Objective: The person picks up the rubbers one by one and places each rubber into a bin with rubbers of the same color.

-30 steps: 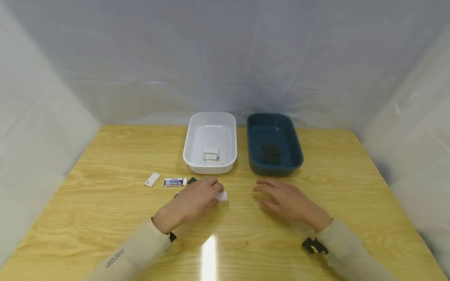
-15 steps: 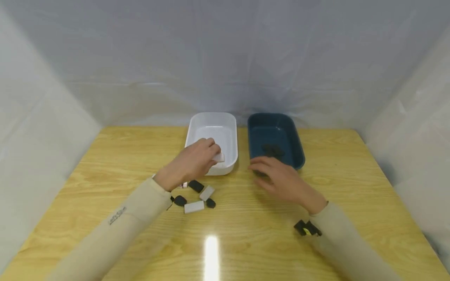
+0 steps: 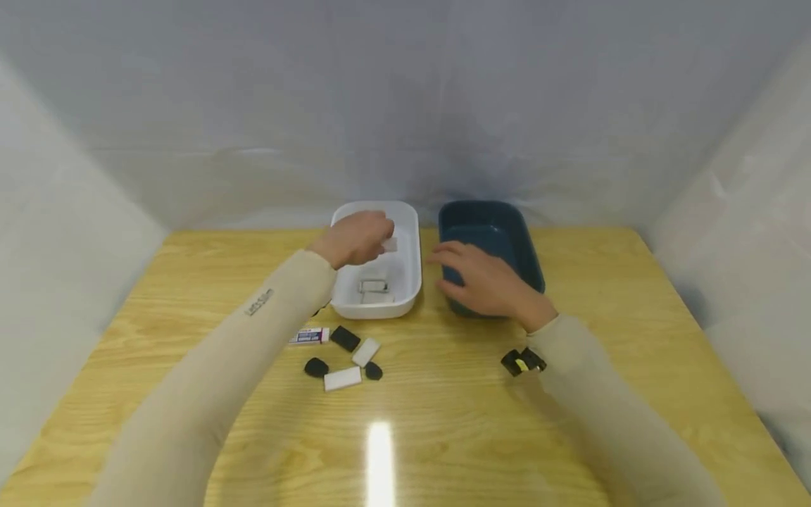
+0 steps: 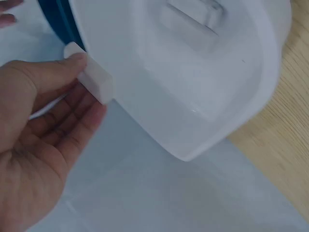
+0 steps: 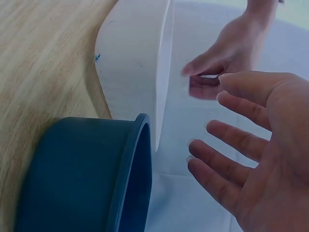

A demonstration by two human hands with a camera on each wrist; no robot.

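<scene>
My left hand point(image 3: 356, 238) hovers over the white tray point(image 3: 408, 232) and pinches a white eraser point(image 3: 389, 244) between thumb and fingers; the left wrist view shows the eraser point(image 4: 91, 81) above the tray point(image 4: 251, 96). Two white erasers point(image 3: 374, 290) lie in the tray. My right hand point(image 3: 476, 278) is open with fingers spread above the near left part of the dark blue tray point(image 3: 526, 246); in the right wrist view the open right hand point(image 5: 251, 145) holds nothing beside the blue rim point(image 5: 130, 183).
On the wooden table point(image 3: 570, 422) in front of the white tray lie a labelled eraser point(image 3: 309, 336), two white erasers point(image 3: 342, 378), point(image 3: 365, 351) and three black erasers point(image 3: 345, 337), point(image 3: 315, 367), point(image 3: 374, 371). White sheeting walls the back and sides.
My left hand lifted a white eraser from the table and carried it over the white tray. My right hand moved forward from the table to above the blue tray.
</scene>
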